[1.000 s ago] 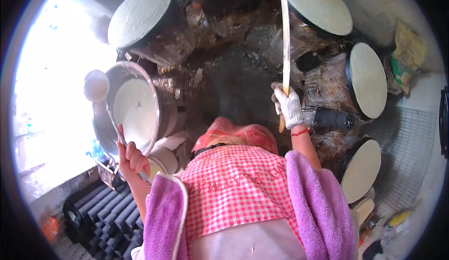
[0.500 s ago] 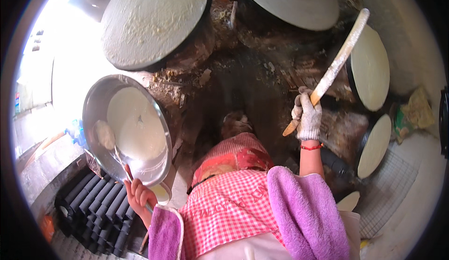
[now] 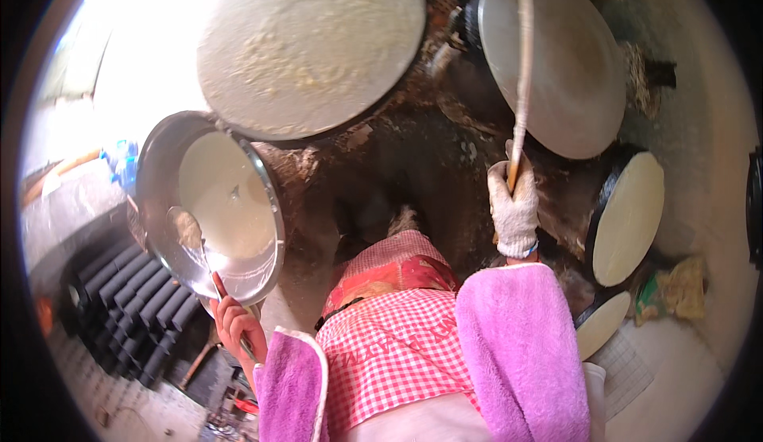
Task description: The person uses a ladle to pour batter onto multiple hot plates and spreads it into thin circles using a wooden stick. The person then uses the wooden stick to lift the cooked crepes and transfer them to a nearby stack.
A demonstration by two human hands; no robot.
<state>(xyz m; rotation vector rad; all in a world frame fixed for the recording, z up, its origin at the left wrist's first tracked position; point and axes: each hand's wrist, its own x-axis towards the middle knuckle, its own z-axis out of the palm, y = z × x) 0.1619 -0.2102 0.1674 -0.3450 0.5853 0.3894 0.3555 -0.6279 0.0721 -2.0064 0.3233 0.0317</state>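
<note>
Ladle (image 3: 188, 229), lower left, and stick (image 3: 524, 68), upper right, likely stiff, are gripped low by left hand (image 3: 238, 327) and right hand (image 3: 514, 210) respectively.

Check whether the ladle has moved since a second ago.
Yes. Against the metal basin, the ladle head has shifted right and downward in view, from across the left rim to within its outline.

Downward fisheye from head height
</note>
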